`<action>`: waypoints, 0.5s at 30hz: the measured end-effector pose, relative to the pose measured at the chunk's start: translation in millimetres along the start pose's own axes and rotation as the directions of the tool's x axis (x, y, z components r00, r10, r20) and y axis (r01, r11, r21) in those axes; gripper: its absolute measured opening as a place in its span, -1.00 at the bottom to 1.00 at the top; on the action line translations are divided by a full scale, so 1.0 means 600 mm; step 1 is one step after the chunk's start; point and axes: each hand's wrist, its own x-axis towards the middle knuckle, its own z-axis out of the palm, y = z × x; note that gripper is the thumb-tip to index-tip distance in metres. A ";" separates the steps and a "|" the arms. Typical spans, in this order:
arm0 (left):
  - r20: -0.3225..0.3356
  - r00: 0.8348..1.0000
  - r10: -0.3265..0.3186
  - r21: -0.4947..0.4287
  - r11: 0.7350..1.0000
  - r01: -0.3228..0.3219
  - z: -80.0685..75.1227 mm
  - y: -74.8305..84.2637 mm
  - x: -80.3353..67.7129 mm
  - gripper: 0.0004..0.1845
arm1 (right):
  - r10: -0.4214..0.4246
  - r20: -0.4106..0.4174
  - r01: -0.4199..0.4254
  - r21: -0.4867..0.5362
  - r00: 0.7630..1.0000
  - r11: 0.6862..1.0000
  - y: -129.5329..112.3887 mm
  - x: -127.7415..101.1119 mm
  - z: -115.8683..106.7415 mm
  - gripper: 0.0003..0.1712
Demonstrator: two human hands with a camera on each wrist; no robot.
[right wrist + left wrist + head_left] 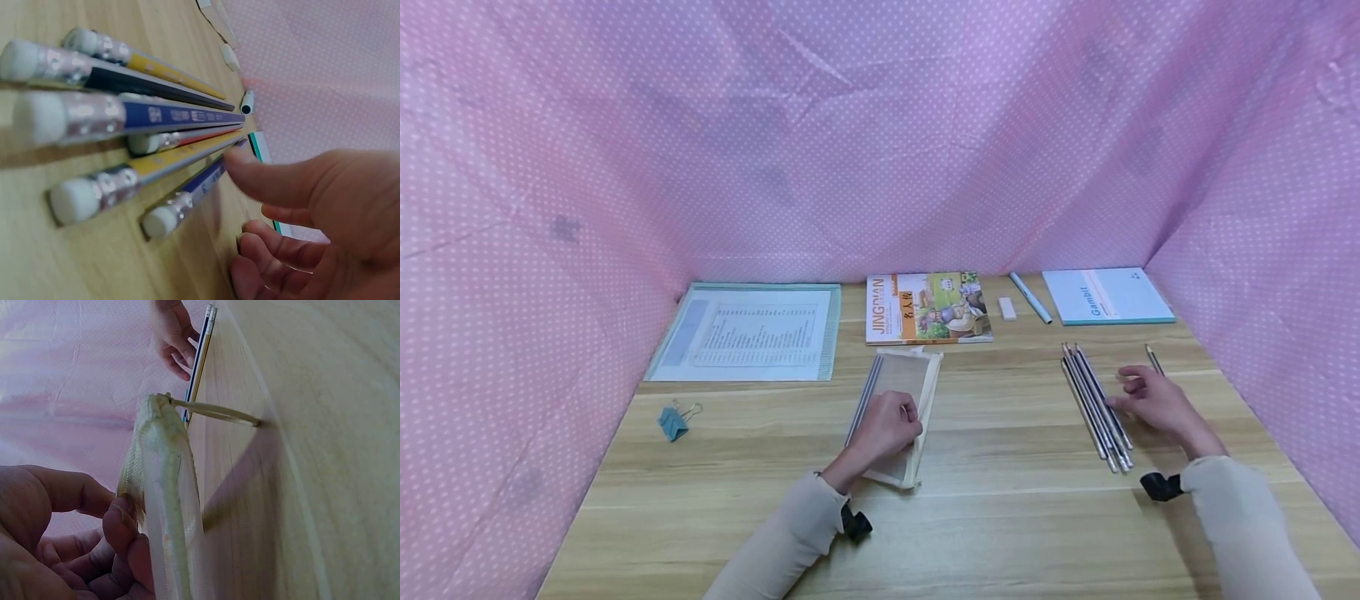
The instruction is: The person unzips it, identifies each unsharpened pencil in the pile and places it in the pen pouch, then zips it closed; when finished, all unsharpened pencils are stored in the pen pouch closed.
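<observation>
My left hand (887, 423) pinches the edge of a mesh zip pouch (928, 383) between thumb and fingers. In the left wrist view the pouch (170, 506) is seen edge-on, with a thin strap (219, 412) sticking out. Dark pencils (863, 398) lie along the pouch's left side. Over on the right, a bunch of eraser-tipped pencils (1093, 408) lies on the table. Beside it is my right hand (1157, 408), its thumb (247, 165) at a blue pencil (203, 181) and its other fingers loosely bent, apart from the bunch. One more pencil (1153, 358) shows partly behind that hand.
A teal binder clip (673, 422) and a printed sheet in a clear folder (745, 333) are at left. Along the back lie an illustrated book (928, 308), a white eraser (1007, 308), a pale blue marker (1031, 297) and a blue notebook (1108, 296). Pink dotted cloth (850, 167) surrounds the table.
</observation>
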 end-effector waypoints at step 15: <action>0.005 1.000 -0.005 -0.006 1.000 0.005 0.000 0.000 0.000 -0.87 | 0.032 -0.062 -0.033 -0.019 0.998 0.999 0.003 -0.004 -0.008 -0.34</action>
